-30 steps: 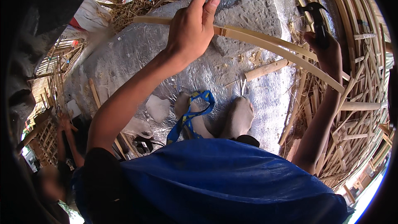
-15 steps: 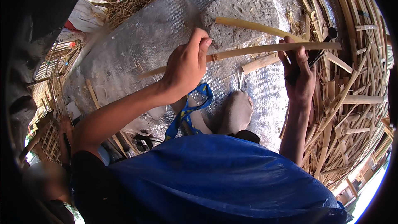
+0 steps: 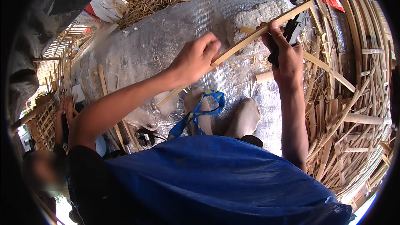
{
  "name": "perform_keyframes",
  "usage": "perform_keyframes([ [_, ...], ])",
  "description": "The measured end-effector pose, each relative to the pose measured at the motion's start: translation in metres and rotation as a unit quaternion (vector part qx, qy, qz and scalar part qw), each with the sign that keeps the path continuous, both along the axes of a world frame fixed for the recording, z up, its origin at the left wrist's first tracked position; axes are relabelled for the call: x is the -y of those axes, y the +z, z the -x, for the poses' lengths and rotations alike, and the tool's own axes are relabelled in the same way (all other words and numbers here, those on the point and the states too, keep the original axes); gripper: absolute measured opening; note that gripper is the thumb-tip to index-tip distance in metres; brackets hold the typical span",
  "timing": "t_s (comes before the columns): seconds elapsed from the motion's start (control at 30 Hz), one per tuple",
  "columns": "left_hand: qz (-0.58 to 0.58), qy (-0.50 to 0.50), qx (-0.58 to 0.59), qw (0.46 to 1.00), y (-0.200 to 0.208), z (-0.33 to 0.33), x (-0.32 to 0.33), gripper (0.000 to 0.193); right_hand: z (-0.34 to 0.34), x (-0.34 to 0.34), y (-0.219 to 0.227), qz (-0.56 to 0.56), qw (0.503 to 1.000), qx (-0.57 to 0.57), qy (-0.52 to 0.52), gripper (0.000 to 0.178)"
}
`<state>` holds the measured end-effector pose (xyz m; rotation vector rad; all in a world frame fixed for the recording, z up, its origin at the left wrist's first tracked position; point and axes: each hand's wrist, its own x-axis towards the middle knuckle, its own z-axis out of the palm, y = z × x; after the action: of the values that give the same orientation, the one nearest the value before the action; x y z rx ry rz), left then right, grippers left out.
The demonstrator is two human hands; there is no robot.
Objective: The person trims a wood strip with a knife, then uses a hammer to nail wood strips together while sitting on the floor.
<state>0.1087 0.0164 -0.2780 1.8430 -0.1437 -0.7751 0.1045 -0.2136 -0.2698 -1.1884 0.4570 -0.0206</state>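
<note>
A long, pale bamboo strip (image 3: 246,42) runs slantwise, its far right end raised and its lower left end passing under my left wrist. My left hand (image 3: 198,58) is closed around its middle, partly hiding it. Near the upper end, my right hand (image 3: 285,54) pinches the same strip between thumb and fingers. The right hand also holds a black tool (image 3: 294,28), whose exact kind I cannot make out. Beneath the strip lies a rough grey block (image 3: 257,16). Another yellowish bamboo strip (image 3: 329,70) extends behind my right hand.
A silvery foil mat (image 3: 146,37) covers the ground under my feet. Heaped bamboo strips (image 3: 346,133) line the right side. A blue patterned strap (image 3: 214,100) lies between my feet, and a blue sheet (image 3: 216,175) covers my lap. Another person's hands (image 3: 64,106) show at far left.
The bamboo strip has swung from nearly level to a steep slant, its right end rising. My right hand has gone up and my left hand slightly down. The whole view has shifted a little.
</note>
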Motion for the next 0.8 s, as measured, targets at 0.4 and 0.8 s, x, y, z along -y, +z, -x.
perform_keyframes([
  [0.4,-0.112,-0.028,-0.281,0.953,-0.015,0.080,-0.042,0.028,0.036,-0.052,-0.030,0.189,0.963,-0.080,0.177,0.041],
  [0.8,-0.104,0.047,-0.167,0.979,-0.062,0.108,-0.055,0.026,0.013,0.005,-0.006,0.439,0.896,-0.053,0.033,0.041],
])
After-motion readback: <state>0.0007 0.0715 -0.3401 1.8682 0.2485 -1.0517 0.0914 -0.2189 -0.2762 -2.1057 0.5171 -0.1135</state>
